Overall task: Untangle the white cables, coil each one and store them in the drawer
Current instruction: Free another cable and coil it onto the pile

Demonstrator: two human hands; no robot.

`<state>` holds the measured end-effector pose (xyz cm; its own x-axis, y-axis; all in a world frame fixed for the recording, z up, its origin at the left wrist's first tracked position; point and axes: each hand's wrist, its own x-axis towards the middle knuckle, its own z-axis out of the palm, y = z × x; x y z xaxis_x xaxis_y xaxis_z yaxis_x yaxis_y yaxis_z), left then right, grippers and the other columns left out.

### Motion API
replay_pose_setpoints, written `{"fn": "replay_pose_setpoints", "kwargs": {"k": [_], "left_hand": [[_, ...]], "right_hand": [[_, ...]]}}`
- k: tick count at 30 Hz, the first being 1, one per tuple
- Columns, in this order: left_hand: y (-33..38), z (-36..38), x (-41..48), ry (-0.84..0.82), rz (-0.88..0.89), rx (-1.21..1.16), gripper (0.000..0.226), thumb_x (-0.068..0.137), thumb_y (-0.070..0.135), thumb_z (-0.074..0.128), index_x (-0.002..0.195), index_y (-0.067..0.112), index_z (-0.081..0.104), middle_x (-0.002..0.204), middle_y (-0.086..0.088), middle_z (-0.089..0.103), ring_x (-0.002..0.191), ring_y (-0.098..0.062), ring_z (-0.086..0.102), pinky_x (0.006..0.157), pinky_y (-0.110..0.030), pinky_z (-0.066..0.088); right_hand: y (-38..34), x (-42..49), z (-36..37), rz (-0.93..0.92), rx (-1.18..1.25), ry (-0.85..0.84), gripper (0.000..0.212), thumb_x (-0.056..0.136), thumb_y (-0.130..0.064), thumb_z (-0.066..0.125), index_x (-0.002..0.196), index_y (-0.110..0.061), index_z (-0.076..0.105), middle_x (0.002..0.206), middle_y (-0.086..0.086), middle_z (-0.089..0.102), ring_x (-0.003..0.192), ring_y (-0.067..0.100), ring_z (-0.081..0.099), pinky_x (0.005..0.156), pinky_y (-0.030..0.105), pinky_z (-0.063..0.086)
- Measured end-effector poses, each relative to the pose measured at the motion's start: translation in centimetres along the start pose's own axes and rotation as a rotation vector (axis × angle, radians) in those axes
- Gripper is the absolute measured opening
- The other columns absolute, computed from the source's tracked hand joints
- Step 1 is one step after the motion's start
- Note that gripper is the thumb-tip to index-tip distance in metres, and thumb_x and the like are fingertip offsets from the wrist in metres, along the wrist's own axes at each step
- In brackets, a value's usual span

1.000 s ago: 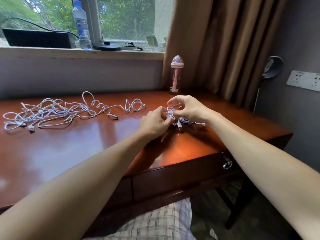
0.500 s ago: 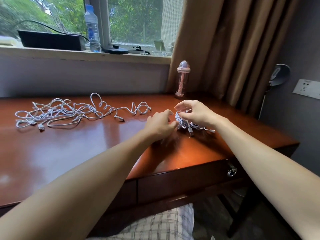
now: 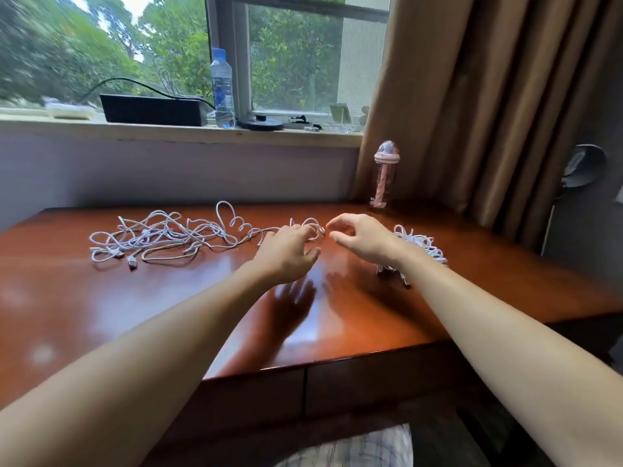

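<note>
A tangle of white cables (image 3: 158,239) sprawls across the far left of the wooden desk (image 3: 168,308), its right end reaching under my left hand. My left hand (image 3: 286,252) hovers over that end with fingers loosely spread, holding nothing I can see. My right hand (image 3: 362,239) is beside it, fingers relaxed and slightly curved, empty. A bundled white cable (image 3: 421,246) lies on the desk behind my right wrist, partly hidden by the forearm. The closed drawer fronts (image 3: 371,385) run under the desk's near edge.
A pink-lidded bottle (image 3: 384,176) stands at the desk's back right by the brown curtain (image 3: 488,96). The windowsill holds a black box (image 3: 151,109), a water bottle (image 3: 222,89) and small items. A wall lamp (image 3: 583,166) is at right.
Both hands let go of the bundled cable, which now lies on the desk, and moved left toward the end of the loose tangle. The camera tilted up and left.
</note>
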<state>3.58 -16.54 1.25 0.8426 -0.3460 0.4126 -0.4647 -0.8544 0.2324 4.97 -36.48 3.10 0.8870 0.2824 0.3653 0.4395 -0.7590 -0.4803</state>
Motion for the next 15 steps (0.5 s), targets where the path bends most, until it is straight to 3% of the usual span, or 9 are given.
{"fn": "replay_pose_setpoints", "kwargs": {"k": [4, 7, 10, 12, 15], "left_hand": [[-2.5, -0.2, -0.5, -0.014, -0.039, 0.062, 0.040, 0.097, 0.037, 0.052, 0.134, 0.023, 0.057, 0.136, -0.002, 0.059, 0.127, -0.025, 0.050, 0.106, -0.041, 0.036], [-4.2, -0.4, -0.7, -0.015, -0.065, 0.088, 0.040, 0.096, 0.036, 0.053, 0.135, 0.024, 0.056, 0.138, -0.002, 0.056, 0.130, -0.025, 0.046, 0.106, -0.039, 0.033], [-5.6, -0.5, -0.6, -0.016, -0.085, 0.105, 0.040, 0.095, 0.033, 0.054, 0.134, 0.025, 0.057, 0.140, -0.002, 0.054, 0.133, -0.026, 0.045, 0.107, -0.040, 0.033], [-6.2, -0.3, -0.6, -0.036, -0.092, 0.108, 0.040, 0.094, 0.031, 0.054, 0.134, 0.026, 0.056, 0.143, -0.001, 0.053, 0.135, -0.026, 0.043, 0.108, -0.041, 0.033], [-6.7, 0.1, -0.4, -0.066, -0.093, 0.095, 0.040, 0.095, 0.028, 0.052, 0.135, 0.023, 0.055, 0.147, 0.001, 0.050, 0.138, -0.023, 0.040, 0.109, -0.042, 0.030]], "right_hand": [[-1.4, 1.8, 2.7, -0.020, -0.004, -0.039, 0.028, 0.095, -0.026, 0.065, 0.121, -0.019, 0.070, 0.119, -0.003, 0.070, 0.104, 0.013, 0.063, 0.101, 0.031, 0.049], [-2.2, 2.9, 4.2, -0.065, -0.028, -0.027, 0.026, 0.093, -0.019, 0.066, 0.119, -0.016, 0.070, 0.120, -0.001, 0.063, 0.099, 0.011, 0.056, 0.096, 0.024, 0.045], [-2.1, 4.4, 5.5, -0.076, -0.070, 0.033, 0.026, 0.089, -0.016, 0.067, 0.114, -0.016, 0.073, 0.133, 0.006, 0.059, 0.120, 0.019, 0.055, 0.104, 0.036, 0.047], [-2.0, 5.1, 6.2, 0.000, -0.141, 0.022, 0.036, 0.088, -0.020, 0.066, 0.125, -0.020, 0.068, 0.150, 0.008, 0.048, 0.141, 0.024, 0.040, 0.114, 0.044, 0.038], [-1.6, 5.6, 6.7, 0.038, -0.267, -0.082, 0.045, 0.091, -0.021, 0.063, 0.136, -0.022, 0.060, 0.153, 0.006, 0.044, 0.145, 0.028, 0.030, 0.116, 0.044, 0.032]]}}
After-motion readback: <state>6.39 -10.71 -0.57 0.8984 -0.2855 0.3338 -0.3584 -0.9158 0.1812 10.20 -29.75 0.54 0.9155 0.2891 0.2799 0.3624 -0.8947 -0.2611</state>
